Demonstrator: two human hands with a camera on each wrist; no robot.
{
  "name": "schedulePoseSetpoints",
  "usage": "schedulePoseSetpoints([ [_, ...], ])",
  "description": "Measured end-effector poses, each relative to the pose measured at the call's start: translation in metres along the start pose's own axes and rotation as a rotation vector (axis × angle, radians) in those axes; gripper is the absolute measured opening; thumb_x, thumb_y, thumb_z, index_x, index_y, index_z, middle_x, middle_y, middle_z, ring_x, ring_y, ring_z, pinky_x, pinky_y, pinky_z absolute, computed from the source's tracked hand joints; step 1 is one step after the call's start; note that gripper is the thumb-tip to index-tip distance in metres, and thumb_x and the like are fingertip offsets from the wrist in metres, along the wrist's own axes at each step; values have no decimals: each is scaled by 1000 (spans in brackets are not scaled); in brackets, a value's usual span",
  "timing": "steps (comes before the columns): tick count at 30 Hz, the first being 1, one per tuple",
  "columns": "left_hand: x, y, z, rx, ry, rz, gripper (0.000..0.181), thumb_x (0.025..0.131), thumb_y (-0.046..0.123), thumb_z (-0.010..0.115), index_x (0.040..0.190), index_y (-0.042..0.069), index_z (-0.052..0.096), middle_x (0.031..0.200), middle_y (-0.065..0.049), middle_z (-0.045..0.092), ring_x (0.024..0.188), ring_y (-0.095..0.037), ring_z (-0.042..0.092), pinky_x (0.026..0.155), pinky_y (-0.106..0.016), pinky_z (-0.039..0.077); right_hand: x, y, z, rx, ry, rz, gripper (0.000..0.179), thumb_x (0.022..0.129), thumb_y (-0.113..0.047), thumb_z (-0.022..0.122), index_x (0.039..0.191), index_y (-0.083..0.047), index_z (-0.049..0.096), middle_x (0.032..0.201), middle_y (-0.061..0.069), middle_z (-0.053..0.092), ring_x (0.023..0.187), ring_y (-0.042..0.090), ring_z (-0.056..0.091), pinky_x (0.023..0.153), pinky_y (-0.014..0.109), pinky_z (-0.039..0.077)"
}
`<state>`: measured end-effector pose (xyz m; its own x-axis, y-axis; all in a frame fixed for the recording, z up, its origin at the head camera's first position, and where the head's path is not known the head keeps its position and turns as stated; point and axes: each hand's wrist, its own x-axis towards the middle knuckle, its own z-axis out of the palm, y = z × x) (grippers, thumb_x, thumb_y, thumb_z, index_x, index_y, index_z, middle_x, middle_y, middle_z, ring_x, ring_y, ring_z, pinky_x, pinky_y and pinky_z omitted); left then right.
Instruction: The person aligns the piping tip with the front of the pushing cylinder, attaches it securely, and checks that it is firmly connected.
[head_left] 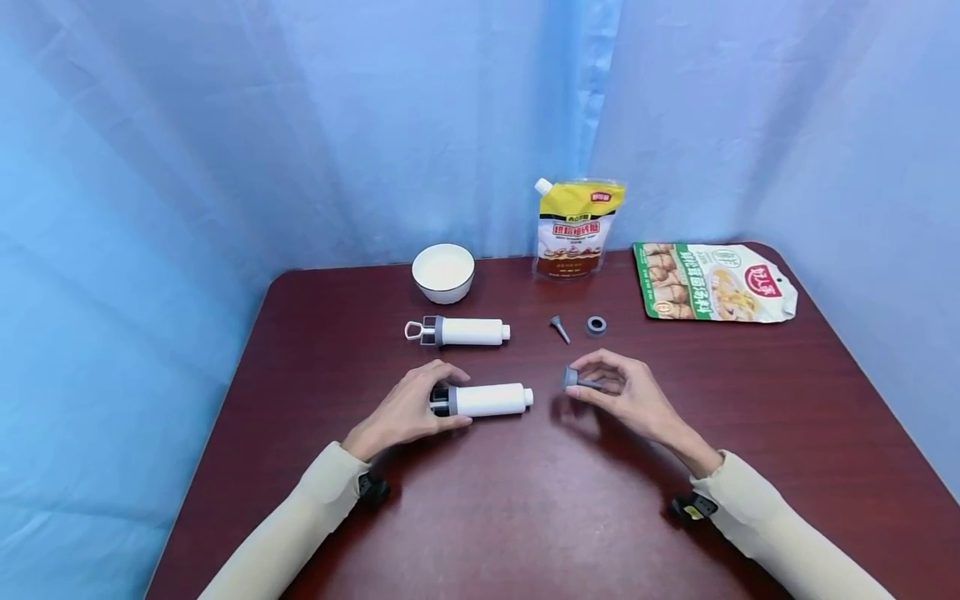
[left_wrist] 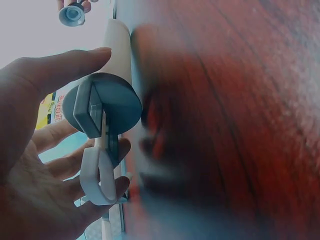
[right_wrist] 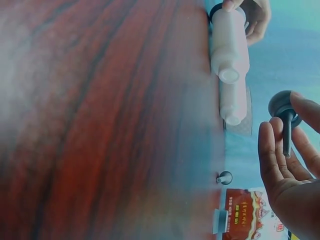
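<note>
My left hand (head_left: 408,407) is around the handle end of the nearer white syringe-like press (head_left: 491,400), which lies on the table. Its thumb and fingers are spread on either side of the grey collar (left_wrist: 125,102), and the head view shows a gap between forefinger and barrel. The white pull ring (left_wrist: 97,180) points into the palm. Above the table, to the right of the press's tip, my right hand (head_left: 626,393) pinches a grey nozzle (right_wrist: 286,120) with a round cap and thin tube. The wide cap end (head_left: 570,377) faces the press.
A second white press (head_left: 471,332) lies farther back. A small grey nozzle (head_left: 560,329) and a grey ring (head_left: 596,325) are beyond my right hand. Along the back edge are a white bowl (head_left: 443,273), an upright spouted pouch (head_left: 576,229) and a flat green-white packet (head_left: 716,283).
</note>
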<state>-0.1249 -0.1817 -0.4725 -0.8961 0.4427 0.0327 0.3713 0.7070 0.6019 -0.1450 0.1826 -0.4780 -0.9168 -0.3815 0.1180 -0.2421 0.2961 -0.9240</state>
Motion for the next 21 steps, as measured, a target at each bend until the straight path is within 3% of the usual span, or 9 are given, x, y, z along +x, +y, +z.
schedulePoseSetpoints([
  [16,-2,-1,-2,-12,-30,25,53,83,34,89,127,14,68,123,0,69,114,-14,65,103,-39,54,0,-1,9,-2,-29,13,28,91,-17,82,117,-13,71,109,10,74,95,8,74,86,20,60],
  [21,-2,-2,-3,5,-24,36,46,84,35,88,122,17,69,118,3,71,109,-12,65,101,-37,53,2,0,13,-19,-41,-1,28,91,-15,81,117,-12,71,109,11,74,96,6,74,86,18,60],
])
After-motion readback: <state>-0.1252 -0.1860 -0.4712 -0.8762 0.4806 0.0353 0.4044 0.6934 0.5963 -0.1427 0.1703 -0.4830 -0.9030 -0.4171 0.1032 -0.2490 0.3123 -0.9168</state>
